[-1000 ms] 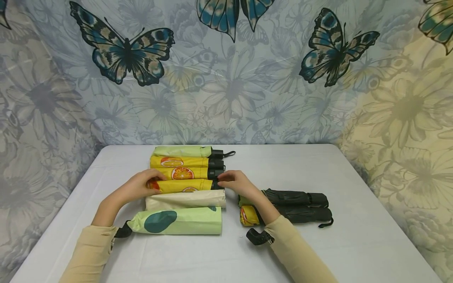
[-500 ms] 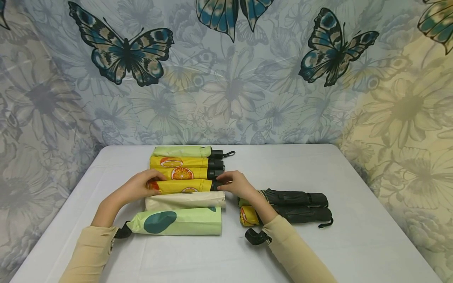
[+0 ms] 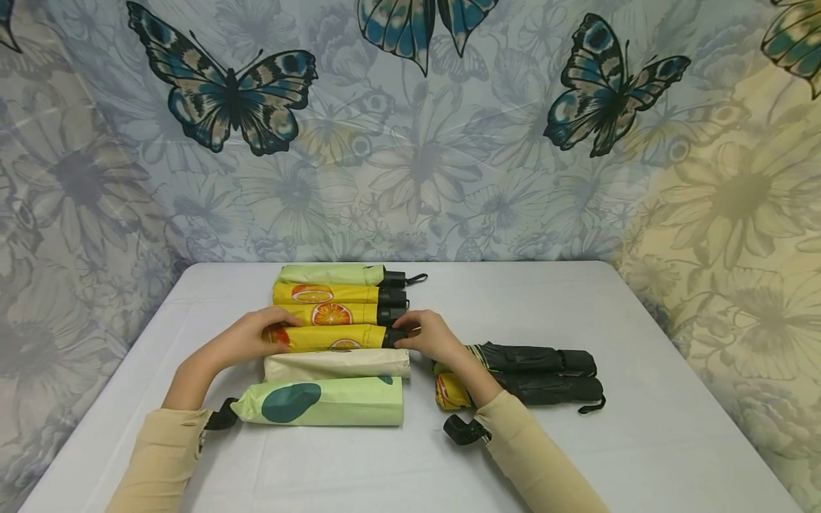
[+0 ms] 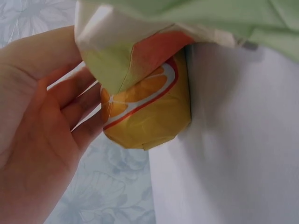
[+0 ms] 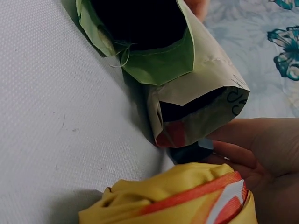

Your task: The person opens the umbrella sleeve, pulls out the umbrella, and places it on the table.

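Folded umbrellas lie in a row on the white table. My left hand (image 3: 246, 338) holds the left end of the nearest yellow umbrella (image 3: 327, 338), which has orange slices printed on it. Its rounded yellow end (image 4: 149, 128) shows beside my fingers in the left wrist view. At the other end, my right hand (image 3: 432, 336) pinches the black handle (image 3: 393, 338). Just in front lie a cream sleeve (image 3: 333, 365) and a light green sleeve with dark spots (image 3: 353, 402). Both sleeves have open ends in the right wrist view, where the handle is mostly hidden.
Behind are two more yellow umbrellas (image 3: 330, 314) and a light green one (image 3: 330, 275). To the right lie two black-ended umbrellas (image 3: 545, 388). A curved black handle (image 3: 465, 429) sits by my right sleeve. A butterfly-print cloth (image 3: 417, 164) hangs behind the table.
My right fingers have closed in slightly around the black handle, shifting a little to the left. The left hand and the umbrellas stay almost where they were.
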`<act>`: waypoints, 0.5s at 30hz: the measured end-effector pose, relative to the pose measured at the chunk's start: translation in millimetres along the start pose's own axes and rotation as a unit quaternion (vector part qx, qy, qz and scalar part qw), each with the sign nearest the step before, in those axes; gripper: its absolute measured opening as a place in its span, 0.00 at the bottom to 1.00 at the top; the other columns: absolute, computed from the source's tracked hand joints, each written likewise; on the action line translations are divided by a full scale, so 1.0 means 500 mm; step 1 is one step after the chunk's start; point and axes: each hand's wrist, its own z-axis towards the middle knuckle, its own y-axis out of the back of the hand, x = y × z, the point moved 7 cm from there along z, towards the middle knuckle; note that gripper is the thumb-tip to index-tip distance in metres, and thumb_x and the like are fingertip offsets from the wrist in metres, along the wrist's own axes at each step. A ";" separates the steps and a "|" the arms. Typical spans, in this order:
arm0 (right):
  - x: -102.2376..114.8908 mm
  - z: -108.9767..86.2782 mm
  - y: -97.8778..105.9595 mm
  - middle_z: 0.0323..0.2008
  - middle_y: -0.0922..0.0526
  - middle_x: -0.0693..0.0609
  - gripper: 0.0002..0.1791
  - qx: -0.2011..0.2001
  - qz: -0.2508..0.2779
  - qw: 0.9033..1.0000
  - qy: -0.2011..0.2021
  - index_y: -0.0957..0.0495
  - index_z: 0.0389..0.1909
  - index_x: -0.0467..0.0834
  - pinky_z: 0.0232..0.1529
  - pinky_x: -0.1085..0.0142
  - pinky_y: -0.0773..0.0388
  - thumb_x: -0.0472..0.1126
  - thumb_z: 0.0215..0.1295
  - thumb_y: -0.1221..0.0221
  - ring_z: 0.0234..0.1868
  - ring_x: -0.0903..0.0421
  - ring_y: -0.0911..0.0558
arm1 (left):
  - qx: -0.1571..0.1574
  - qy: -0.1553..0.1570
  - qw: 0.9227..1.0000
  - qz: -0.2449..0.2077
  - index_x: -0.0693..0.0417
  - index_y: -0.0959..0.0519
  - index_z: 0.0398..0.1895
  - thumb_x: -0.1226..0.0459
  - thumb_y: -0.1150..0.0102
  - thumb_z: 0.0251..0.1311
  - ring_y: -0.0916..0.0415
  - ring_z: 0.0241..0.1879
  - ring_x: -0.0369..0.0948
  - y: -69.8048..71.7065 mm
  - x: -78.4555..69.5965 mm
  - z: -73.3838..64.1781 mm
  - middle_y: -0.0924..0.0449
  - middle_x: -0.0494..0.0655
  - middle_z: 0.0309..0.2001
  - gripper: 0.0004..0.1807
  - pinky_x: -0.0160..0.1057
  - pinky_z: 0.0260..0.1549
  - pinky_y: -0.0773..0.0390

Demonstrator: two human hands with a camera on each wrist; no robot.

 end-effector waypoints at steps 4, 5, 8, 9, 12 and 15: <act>-0.001 0.002 -0.002 0.53 0.17 0.40 0.18 -0.001 -0.007 1.000 0.002 0.18 0.49 0.37 0.51 0.60 0.17 0.34 0.57 0.32 0.50 0.44 0.16 | -0.001 -0.006 1.000 0.006 0.50 0.19 0.54 0.66 0.29 0.53 0.25 0.48 0.45 0.005 0.001 -0.003 0.19 0.51 0.54 0.23 0.45 0.47 0.24; -0.001 0.002 -0.003 0.53 0.17 0.40 0.18 -0.002 -0.009 1.000 0.004 0.18 0.49 0.37 0.51 0.60 0.17 0.33 0.56 0.32 0.50 0.44 0.16 | -0.002 -0.006 1.000 0.009 0.50 0.19 0.54 0.66 0.29 0.52 0.25 0.48 0.45 0.006 0.001 -0.004 0.19 0.51 0.54 0.23 0.46 0.47 0.24; 0.001 0.001 -0.003 0.52 0.17 0.41 0.19 -0.007 -0.022 1.000 0.009 0.18 0.49 0.37 0.50 0.60 0.17 0.32 0.55 0.31 0.49 0.45 0.16 | -0.004 -0.005 1.000 0.011 0.50 0.19 0.55 0.65 0.28 0.52 0.24 0.50 0.46 0.008 0.003 -0.005 0.19 0.51 0.54 0.24 0.47 0.49 0.24; 0.003 0.000 -0.004 0.52 0.17 0.41 0.19 -0.008 -0.028 0.999 0.013 0.18 0.49 0.37 0.50 0.60 0.17 0.32 0.54 0.31 0.49 0.45 0.16 | -0.003 -0.003 1.000 0.012 0.50 0.19 0.55 0.65 0.28 0.52 0.24 0.50 0.47 0.008 0.004 -0.005 0.19 0.51 0.54 0.24 0.49 0.50 0.24; 0.006 -0.001 -0.003 0.51 0.17 0.41 0.19 -0.010 -0.040 0.999 0.023 0.17 0.48 0.37 0.50 0.60 0.17 0.32 0.54 0.31 0.49 0.45 0.17 | -0.001 0.001 1.000 0.012 0.51 0.19 0.55 0.65 0.28 0.52 0.25 0.54 0.51 0.008 0.006 -0.004 0.19 0.51 0.55 0.24 0.52 0.53 0.25; 0.008 0.000 -0.003 0.50 0.17 0.41 0.18 -0.009 -0.044 0.999 0.029 0.17 0.48 0.37 0.50 0.60 0.17 0.32 0.54 0.31 0.48 0.45 0.16 | 0.001 0.001 1.000 0.013 0.52 0.19 0.55 0.66 0.28 0.51 0.25 0.54 0.51 0.008 0.006 -0.004 0.19 0.51 0.55 0.24 0.52 0.52 0.25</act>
